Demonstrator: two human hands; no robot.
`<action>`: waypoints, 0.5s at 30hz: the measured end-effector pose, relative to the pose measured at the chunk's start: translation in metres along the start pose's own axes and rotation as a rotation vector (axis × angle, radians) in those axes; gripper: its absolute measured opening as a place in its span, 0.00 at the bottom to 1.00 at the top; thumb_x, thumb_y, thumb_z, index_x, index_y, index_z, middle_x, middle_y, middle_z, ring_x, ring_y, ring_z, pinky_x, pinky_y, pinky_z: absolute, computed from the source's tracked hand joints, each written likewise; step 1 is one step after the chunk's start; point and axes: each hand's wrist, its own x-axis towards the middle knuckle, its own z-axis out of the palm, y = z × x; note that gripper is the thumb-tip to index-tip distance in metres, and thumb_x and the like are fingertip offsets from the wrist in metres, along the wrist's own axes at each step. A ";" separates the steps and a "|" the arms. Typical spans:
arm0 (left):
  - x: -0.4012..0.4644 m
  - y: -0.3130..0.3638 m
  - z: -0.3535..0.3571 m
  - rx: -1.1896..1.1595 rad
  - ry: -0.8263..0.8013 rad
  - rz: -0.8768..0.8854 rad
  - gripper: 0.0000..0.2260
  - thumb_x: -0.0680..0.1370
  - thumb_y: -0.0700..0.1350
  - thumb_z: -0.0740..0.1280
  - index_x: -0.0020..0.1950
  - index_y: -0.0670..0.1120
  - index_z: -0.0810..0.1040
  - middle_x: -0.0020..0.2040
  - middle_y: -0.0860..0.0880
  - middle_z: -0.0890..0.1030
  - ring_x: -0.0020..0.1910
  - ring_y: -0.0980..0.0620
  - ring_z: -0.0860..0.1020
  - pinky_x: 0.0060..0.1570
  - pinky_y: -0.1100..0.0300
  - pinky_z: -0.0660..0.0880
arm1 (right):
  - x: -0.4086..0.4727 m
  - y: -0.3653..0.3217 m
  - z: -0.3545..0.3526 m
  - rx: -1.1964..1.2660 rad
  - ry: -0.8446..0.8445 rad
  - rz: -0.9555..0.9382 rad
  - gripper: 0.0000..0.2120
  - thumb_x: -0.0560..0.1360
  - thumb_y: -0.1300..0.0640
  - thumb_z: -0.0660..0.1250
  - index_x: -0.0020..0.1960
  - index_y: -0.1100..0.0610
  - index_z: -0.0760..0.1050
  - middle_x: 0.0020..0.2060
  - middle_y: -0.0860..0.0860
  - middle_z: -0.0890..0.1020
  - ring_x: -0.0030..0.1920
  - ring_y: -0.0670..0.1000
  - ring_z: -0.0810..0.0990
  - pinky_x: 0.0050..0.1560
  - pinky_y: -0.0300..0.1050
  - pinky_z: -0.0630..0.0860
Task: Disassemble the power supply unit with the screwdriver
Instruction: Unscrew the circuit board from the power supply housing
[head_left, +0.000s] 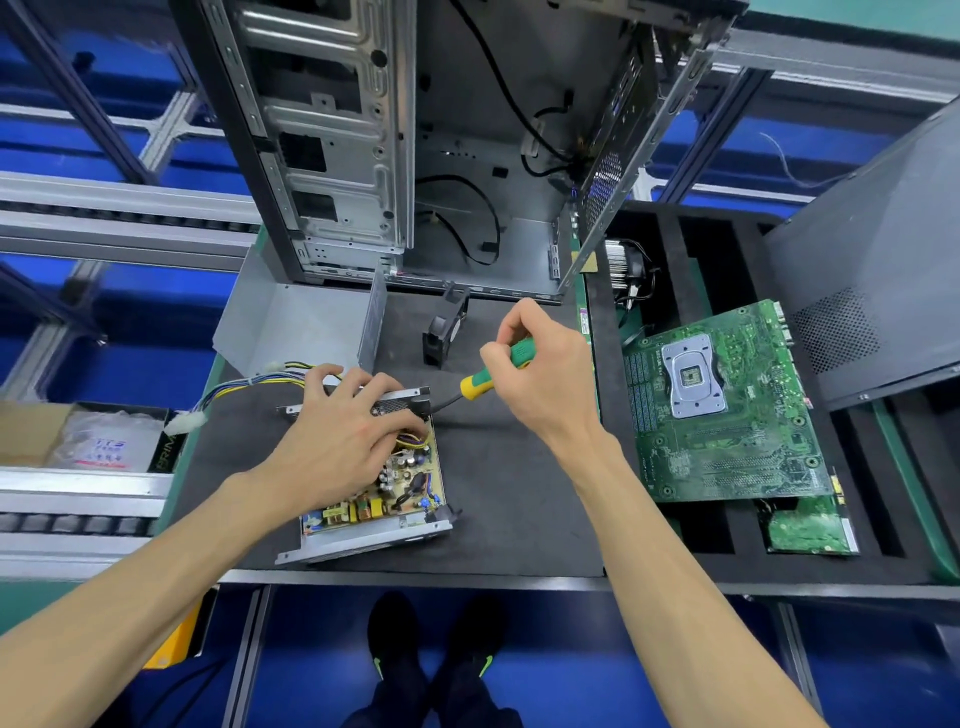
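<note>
The opened power supply unit (379, 509) lies on the black mat, its tan circuit board with capacitors and coils exposed in a metal tray. My left hand (343, 441) rests on its far end, fingers curled over the rear wall and the wires. My right hand (540, 374) grips the green-and-yellow screwdriver (483, 382), whose dark shaft points down-left to the unit's far right corner. A bundle of coloured cables (244, 387) with a white plug leads off to the left.
The grey PSU cover (291, 327) and a small black fan (444, 332) lie behind the unit. An empty PC case (395, 156) stands at the back. A green motherboard (727, 410), a cooler (628, 267) and a grey side panel (878, 270) sit at right.
</note>
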 end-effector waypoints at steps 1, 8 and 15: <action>0.000 0.000 0.000 0.025 0.001 0.003 0.18 0.80 0.50 0.53 0.59 0.63 0.80 0.58 0.52 0.76 0.56 0.45 0.75 0.62 0.38 0.65 | 0.001 -0.001 0.000 -0.006 0.004 -0.005 0.09 0.70 0.59 0.68 0.38 0.52 0.68 0.26 0.43 0.68 0.29 0.50 0.68 0.32 0.42 0.63; 0.002 0.006 0.004 0.110 0.016 -0.028 0.17 0.79 0.49 0.53 0.55 0.58 0.81 0.56 0.50 0.77 0.54 0.44 0.73 0.60 0.39 0.65 | 0.000 0.000 0.000 -0.039 0.000 -0.008 0.09 0.70 0.60 0.69 0.38 0.54 0.69 0.25 0.43 0.67 0.28 0.47 0.67 0.31 0.40 0.61; 0.003 0.007 0.005 0.089 0.034 -0.042 0.17 0.79 0.49 0.54 0.50 0.57 0.83 0.56 0.51 0.78 0.54 0.45 0.74 0.60 0.39 0.65 | -0.003 -0.003 0.003 -0.055 -0.038 -0.010 0.06 0.71 0.58 0.68 0.40 0.56 0.70 0.26 0.42 0.68 0.28 0.47 0.67 0.32 0.40 0.61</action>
